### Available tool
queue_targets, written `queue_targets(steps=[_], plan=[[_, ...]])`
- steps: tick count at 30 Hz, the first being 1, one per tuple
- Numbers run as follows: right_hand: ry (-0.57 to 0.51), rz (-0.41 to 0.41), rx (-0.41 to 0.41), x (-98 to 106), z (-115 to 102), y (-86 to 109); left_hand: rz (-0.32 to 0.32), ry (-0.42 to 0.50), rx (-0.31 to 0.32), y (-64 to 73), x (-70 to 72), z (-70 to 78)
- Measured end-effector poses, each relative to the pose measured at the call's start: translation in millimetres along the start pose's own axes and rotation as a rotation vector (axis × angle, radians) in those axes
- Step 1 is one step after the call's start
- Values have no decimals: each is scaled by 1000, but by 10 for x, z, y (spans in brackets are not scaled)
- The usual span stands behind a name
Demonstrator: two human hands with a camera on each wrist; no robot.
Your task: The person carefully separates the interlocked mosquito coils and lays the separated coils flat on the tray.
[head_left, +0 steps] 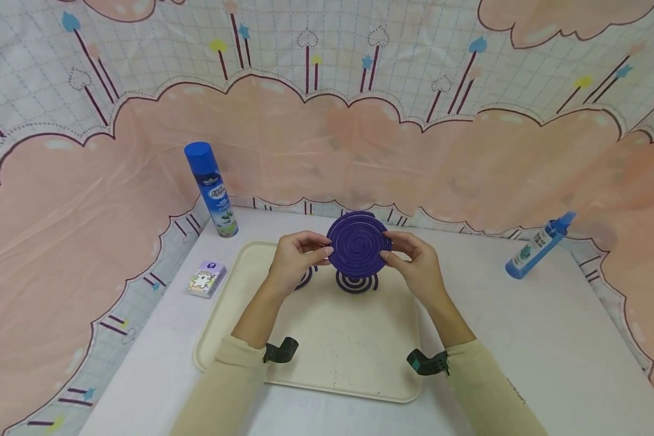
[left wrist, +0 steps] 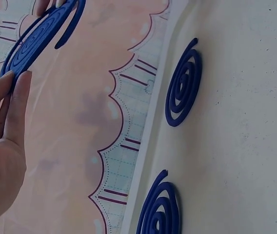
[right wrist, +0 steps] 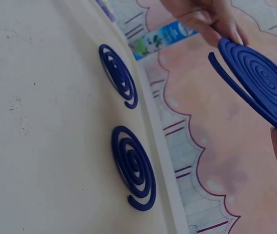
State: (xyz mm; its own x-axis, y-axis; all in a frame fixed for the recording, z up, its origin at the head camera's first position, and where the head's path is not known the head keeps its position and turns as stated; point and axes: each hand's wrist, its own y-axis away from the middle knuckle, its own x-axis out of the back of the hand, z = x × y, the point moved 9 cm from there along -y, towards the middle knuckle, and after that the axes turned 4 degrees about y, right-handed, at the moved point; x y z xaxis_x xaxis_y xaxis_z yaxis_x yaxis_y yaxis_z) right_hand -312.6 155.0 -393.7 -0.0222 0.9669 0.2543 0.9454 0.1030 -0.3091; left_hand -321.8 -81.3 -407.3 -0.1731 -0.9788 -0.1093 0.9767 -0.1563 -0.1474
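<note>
The left hand (head_left: 295, 260) and the right hand (head_left: 418, 266) are pinching the tight coil (head_left: 358, 245) by its two sides, holding it up off the tray (head_left: 349, 345), where two looser coils (right wrist: 134, 162) are lying. It is probably easy to snap, so squeezing softly, keeping both hands level and minding its loose end should be helping.

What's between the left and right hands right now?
The raised dark blue coil, pinched near its edge by the left hand and the right hand; the head view shows it.
</note>
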Motion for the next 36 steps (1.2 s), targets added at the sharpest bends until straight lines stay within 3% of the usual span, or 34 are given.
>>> queue_targets(steps=[8,19,28,36], plan=[[101,69,6,43,-12,26,-5,87,5,11,-15,-16],[180,112,124,68,-111,83,-6,154,13,15,-13,-52],[115,52,54,68,-44,57,-6,141,11,21,7,-52],[140,44,-6,90,-29,59,2,133,24,33,29,-65]])
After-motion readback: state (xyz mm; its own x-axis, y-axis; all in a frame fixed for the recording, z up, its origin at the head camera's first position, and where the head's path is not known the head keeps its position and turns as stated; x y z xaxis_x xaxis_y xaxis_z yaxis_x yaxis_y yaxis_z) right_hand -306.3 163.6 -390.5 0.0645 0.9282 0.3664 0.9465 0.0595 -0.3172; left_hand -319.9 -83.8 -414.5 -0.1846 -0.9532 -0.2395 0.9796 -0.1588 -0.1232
